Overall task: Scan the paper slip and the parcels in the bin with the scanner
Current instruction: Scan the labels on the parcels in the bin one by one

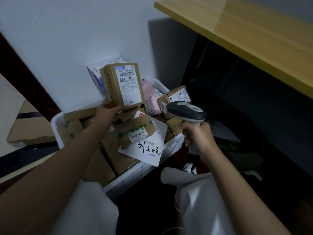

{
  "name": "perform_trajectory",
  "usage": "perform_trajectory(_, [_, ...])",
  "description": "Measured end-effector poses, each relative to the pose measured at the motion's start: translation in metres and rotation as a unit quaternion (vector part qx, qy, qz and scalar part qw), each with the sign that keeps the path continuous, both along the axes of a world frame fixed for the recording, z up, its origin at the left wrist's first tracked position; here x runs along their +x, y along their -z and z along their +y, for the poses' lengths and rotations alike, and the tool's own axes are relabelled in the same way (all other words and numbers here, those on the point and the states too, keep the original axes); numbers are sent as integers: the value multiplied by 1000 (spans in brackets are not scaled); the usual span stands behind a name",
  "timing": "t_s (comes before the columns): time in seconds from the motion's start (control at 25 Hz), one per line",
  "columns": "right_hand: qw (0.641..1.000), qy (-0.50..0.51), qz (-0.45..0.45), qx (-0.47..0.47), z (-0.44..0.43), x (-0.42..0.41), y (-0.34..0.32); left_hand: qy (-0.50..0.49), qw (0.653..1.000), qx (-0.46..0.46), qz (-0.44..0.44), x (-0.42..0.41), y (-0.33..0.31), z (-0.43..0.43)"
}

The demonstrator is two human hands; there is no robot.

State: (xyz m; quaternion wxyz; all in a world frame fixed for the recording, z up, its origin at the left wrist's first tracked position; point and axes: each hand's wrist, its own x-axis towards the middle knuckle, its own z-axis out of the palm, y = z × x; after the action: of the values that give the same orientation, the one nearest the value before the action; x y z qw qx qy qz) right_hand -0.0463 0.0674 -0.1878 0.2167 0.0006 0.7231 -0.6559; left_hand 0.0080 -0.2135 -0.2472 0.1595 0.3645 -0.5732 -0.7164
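The held parcel is matt brown cardboard with a smooth white paper label; the others in the bin are the same, some taped (two look pink). The bin is white plastic. The scanner is dark and grey plastic, slightly glossy. The tabletop is glossy yellow wood-look laminate

Parcels fill the bin; paper slip seemingly on top.

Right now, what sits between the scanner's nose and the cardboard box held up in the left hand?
In the head view, pink boxes in the bin lie between the scanner and the raised cardboard box; its label faces the camera, held by the left hand.
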Motion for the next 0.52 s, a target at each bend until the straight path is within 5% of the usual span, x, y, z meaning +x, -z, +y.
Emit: perform_trajectory(0.52, [1000,-6,27,-12,3,7,-2,15,999,-37,-18,2,13,-10])
